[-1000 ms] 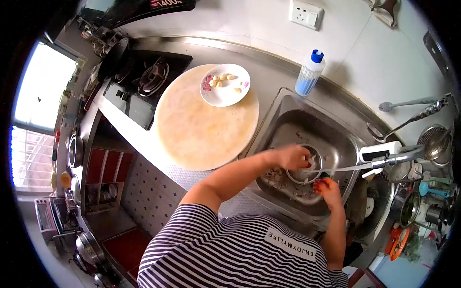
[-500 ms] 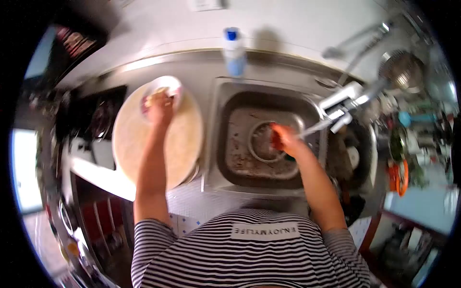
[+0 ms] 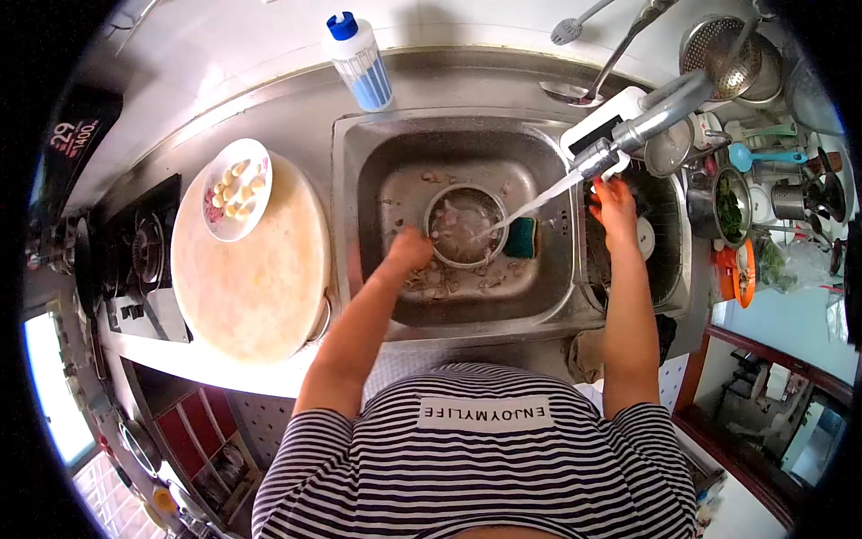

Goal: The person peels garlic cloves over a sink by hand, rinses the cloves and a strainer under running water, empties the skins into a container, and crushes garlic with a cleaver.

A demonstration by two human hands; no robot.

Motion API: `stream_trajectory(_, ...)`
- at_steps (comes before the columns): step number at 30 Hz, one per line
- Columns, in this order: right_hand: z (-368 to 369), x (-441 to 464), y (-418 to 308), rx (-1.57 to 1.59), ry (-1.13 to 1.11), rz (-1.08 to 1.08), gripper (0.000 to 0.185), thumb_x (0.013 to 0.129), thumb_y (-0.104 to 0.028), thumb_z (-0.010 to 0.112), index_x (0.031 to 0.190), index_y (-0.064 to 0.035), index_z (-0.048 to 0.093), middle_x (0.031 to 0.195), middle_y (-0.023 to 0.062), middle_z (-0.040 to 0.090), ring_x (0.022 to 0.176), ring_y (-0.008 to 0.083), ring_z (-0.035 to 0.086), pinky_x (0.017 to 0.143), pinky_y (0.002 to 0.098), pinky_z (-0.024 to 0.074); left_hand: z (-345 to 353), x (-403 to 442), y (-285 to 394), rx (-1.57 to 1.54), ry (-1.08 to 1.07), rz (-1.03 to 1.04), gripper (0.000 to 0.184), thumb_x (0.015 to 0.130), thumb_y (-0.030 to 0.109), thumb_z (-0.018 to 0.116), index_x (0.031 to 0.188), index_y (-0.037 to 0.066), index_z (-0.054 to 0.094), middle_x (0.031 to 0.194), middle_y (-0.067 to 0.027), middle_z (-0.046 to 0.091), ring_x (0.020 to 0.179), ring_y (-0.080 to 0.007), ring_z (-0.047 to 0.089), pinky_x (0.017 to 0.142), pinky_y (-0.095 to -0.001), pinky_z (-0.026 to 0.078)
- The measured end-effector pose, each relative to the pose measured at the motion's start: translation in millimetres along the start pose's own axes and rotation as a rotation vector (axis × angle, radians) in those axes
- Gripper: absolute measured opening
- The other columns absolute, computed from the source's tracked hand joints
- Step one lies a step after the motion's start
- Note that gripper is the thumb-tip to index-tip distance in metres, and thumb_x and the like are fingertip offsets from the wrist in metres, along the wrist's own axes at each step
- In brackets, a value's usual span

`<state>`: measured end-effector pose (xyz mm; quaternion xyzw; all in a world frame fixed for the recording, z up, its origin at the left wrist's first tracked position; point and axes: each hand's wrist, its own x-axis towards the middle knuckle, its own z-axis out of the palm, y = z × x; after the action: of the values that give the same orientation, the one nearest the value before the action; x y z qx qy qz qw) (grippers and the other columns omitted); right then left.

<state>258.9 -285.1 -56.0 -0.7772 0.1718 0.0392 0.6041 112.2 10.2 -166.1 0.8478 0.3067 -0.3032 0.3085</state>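
A metal bowl (image 3: 432, 208) of water and small pale pieces sits in the steel sink (image 3: 548, 296). At its lower left rim is my left hand (image 3: 411, 249), fingers curled in against the edge and partly hidden. Water (image 3: 537, 203) runs from the faucet (image 3: 594, 160) into the bowl. Just below the spout, my right hand (image 3: 616, 211) is raised with its fingers apart and nothing visible in them. A green scouring sponge (image 3: 521, 238) lies right of the bowl. On the round cutting board (image 3: 256, 301), a white plate (image 3: 224, 232) holds peeled garlic cloves (image 3: 242, 193) and some reddish bits.
A white bottle with a blue cap (image 3: 362, 67) stands behind the sink. To the right, a second basin (image 3: 669, 287) holds a rack. Strainers (image 3: 723, 58) hang at the upper right, and a gas stove (image 3: 148, 247) is at the left. Scraps lie around the sink floor.
My left hand has gone from the plate to the bowl in the sink. My right hand has moved from the bowl up to the faucet. The camera view has shifted too.
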Motion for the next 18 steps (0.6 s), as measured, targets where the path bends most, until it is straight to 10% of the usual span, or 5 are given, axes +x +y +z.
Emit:
stream_trajectory(10, -32, 23, 5, 0.934, -0.728, 0.418, 0.031, 0.089, -0.038, 0.057, 0.086, -0.0067, 0.055, 0.075, 0.0037, 0.059, 0.060, 0.0106, 0.053, 0.047, 0.0196, 0.0391, 58, 34, -10, -0.838, -0.143, -0.330, 0.023, 0.086, 0.006, 0.053, 0.107, -0.004, 0.054, 0.094, -0.0195, 0.059, 0.073, -0.0289, 0.063, 0.052, -0.0358, 0.053)
stream_trajectory(12, -8, -13, 5, 0.713, -0.472, 0.234, 0.027, 0.088, -0.030, 0.060, 0.094, -0.0034, 0.057, 0.085, 0.0094, 0.063, 0.072, 0.0154, 0.061, 0.058, 0.0238, 0.0475, 56, 33, -12, -0.910, -0.141, -0.275, 0.021, 0.087, 0.009, 0.054, 0.104, -0.003, 0.056, 0.087, -0.0186, 0.060, 0.071, -0.0285, 0.063, 0.053, -0.0391, 0.052)
stream_trajectory(14, 23, -35, 22, -0.017, -0.811, -0.024, 0.027, 0.084, -0.020, 0.065, 0.101, -0.0001, 0.058, 0.090, 0.0116, 0.064, 0.081, 0.0234, 0.064, 0.071, 0.0312, 0.0513, 43, 28, -7, -0.793, -0.151, -0.270, 0.022, 0.086, 0.010, 0.055, 0.104, -0.003, 0.055, 0.086, -0.0179, 0.060, 0.072, -0.0280, 0.063, 0.054, -0.0414, 0.052)
stream_trajectory(16, 54, -38, 64, -0.940, -0.796, -0.188, 0.042, 0.080, -0.013, 0.067, 0.115, 0.0026, 0.049, 0.113, 0.0198, 0.054, 0.104, 0.0322, 0.055, 0.084, 0.0365, 0.0496, 25, 15, 2, -0.668, -0.160, -0.262, 0.023, 0.086, 0.011, 0.056, 0.103, -0.004, 0.055, 0.084, -0.0172, 0.060, 0.073, -0.0276, 0.063, 0.054, -0.0436, 0.052)
stream_trajectory(18, 78, -40, 96, -1.174, -0.735, -0.155, 0.054, 0.079, -0.013, 0.068, 0.124, 0.0003, 0.041, 0.127, 0.0225, 0.041, 0.116, 0.0347, 0.046, 0.087, 0.0371, 0.0491, 6, 0, 13, -0.504, -0.088, -0.075, 0.023, 0.083, 0.012, 0.058, 0.098, -0.005, 0.055, 0.081, -0.0193, 0.061, 0.076, -0.0311, 0.063, 0.058, -0.0455, 0.051)
